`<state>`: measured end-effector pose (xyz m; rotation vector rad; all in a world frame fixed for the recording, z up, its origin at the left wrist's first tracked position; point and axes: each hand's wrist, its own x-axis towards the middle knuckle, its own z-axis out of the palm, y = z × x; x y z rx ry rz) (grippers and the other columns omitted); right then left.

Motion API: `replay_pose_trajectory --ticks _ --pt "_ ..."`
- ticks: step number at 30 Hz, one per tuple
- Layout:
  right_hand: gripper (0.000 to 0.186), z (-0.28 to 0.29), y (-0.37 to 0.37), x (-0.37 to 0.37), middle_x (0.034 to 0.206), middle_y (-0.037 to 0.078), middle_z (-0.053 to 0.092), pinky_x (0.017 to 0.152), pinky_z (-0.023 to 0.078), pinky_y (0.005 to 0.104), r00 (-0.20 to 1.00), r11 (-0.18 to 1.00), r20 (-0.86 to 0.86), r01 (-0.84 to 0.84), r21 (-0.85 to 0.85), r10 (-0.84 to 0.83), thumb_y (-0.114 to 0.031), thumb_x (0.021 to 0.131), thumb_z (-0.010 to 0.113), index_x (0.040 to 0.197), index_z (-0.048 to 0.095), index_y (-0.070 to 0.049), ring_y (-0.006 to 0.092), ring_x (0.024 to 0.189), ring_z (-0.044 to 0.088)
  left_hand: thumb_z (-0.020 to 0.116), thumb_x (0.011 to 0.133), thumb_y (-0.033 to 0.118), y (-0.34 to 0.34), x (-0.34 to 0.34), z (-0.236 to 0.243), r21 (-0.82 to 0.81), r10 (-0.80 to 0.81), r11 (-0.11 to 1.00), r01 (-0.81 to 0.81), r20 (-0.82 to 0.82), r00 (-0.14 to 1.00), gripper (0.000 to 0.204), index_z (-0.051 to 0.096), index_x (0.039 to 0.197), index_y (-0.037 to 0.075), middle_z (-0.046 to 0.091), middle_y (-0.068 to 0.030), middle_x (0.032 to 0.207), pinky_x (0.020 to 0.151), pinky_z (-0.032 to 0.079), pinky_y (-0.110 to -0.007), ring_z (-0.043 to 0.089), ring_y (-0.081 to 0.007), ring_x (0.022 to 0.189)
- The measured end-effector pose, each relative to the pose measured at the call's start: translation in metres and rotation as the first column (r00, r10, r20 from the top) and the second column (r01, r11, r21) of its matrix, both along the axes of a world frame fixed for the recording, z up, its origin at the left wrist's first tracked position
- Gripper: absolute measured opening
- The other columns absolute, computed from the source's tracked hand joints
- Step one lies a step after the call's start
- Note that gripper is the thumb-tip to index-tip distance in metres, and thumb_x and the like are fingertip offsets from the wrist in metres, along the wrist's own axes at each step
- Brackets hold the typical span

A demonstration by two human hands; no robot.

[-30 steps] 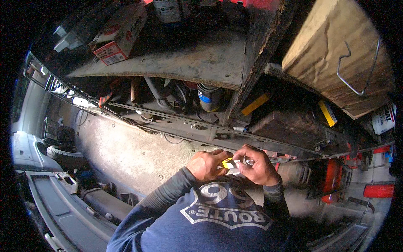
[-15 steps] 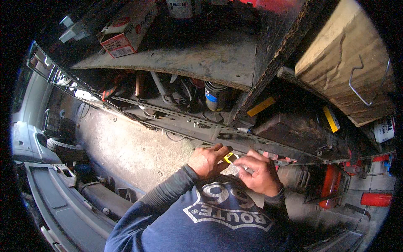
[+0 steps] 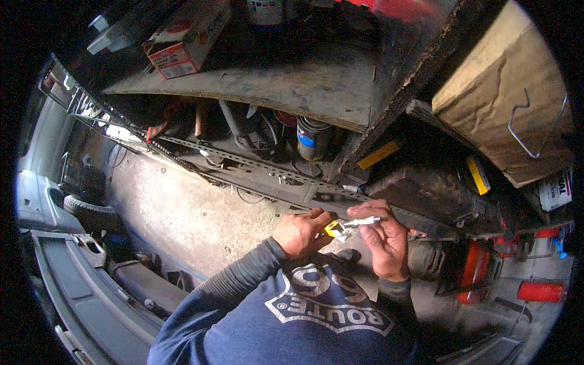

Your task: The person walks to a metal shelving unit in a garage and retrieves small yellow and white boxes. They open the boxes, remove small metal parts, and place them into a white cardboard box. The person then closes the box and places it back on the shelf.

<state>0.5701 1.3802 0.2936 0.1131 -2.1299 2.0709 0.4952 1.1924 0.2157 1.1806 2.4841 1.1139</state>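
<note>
In front of my chest, my left hand (image 3: 301, 234) grips a small yellow box (image 3: 333, 229) with its white flap opened. My right hand (image 3: 383, 243) holds a slim white-and-silver part (image 3: 365, 221), which looks like a spark plug, between thumb and fingers just right of the box's opening. Whether the part's left end still touches the box is too small to tell. Both hands are below the metal lip of a dirty shelf (image 3: 304, 194).
The shelving holds a cardboard box (image 3: 176, 58), a can (image 3: 312, 140), yellow boxes (image 3: 477, 176) and a cardboard sheet (image 3: 486, 97) with a wire hook. A vehicle body (image 3: 91, 286) and tire (image 3: 88, 210) are at left; red cylinders (image 3: 474, 267) stand at right over concrete (image 3: 182, 219).
My right hand has risen and opened out from the pinch at the box, and the white part now sticks out rightward from the opening. The view has shifted slightly.
</note>
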Motion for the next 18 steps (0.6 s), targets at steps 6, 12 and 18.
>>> replay_pose_trajectory --ticks 6,12,18 --pt "0.023 -0.015 0.0 -0.007 0.109 0.011 0.061 0.096 0.043 0.0328 1.0 0.976 -0.003 -0.007 0.218 0.008 -0.012 0.091 0.064 0.111 0.066 -0.001 0.0217 0.106 0.057 0.068 0.085 0.03 -0.003 0.001 0.006 0.02 0.0 1.0 -0.001 0.03 1.0 0.038 0.059 0.119 0.014 0.064 -0.0109 0.099 0.067 0.054 -0.047 0.067 -0.0357 0.08" --pt "0.024 -0.012 0.003 -0.004 0.106 0.01 0.065 0.094 0.044 0.0343 0.998 0.927 0.027 -0.056 0.37 0.05 -0.01 0.088 0.067 0.11 0.068 -0.002 0.024 0.103 0.06 0.068 0.085 0.028 -0.004 -0.001 0.008 0.013 0.012 1.0 -0.013 0.051 0.999 0.038 0.059 0.119 0.014 0.064 -0.011 0.099 0.069 0.054 -0.047 0.067 -0.0357 0.082" --pt "0.025 -0.011 0.002 -0.008 0.106 0.01 0.066 0.095 0.043 0.0354 1.0 0.882 0.006 -0.018 0.47 0.018 -0.007 0.084 0.07 0.11 0.07 -0.004 0.0255 0.102 0.06 0.069 0.084 0.028 -0.005 -0.004 0.007 -0.012 0.01 1.0 -0.009 0.068 0.998 0.039 0.059 0.118 0.013 0.065 -0.011 0.1 0.069 0.055 -0.046 0.068 -0.0354 0.084"
